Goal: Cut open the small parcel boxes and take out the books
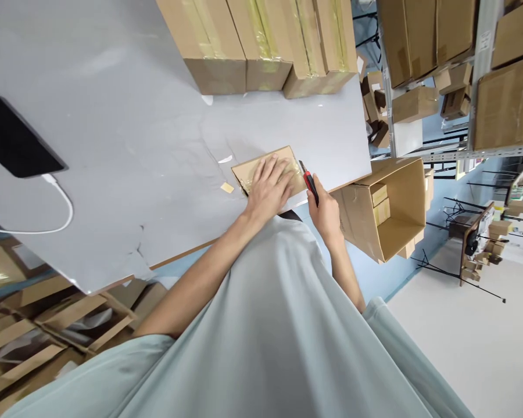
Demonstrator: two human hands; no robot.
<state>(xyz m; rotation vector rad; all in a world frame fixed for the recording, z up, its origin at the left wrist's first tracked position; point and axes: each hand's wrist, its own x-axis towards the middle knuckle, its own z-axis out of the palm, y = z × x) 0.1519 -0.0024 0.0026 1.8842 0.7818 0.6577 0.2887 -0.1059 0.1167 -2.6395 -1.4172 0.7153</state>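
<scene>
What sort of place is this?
Probably a stockroom or packing area: shelves hold cardboard boxes, taped boxes line the table, and the right hand holds a cutter beside a small box.

Bright, cool, fairly even light covers the scene, apparently from above. A hazy pale patch of glare lies on the smooth grey desk [135, 133] toward the upper left, and the glossy yellowish packing tape [261, 26] catches sharper glints. Shadows are soft; the open brown cardboard cartons [37, 366] at lower left sit dimmer, their interiors darkest. The flat black phone [15, 136] shows almost no surface detail. Wide-angle distortion stretches the loose light-blue shirt [279, 325] toward the bottom corners. The left hand [270, 183] is reasonably crisp, while the thin black stands [462, 276] far right look small and soft.
</scene>
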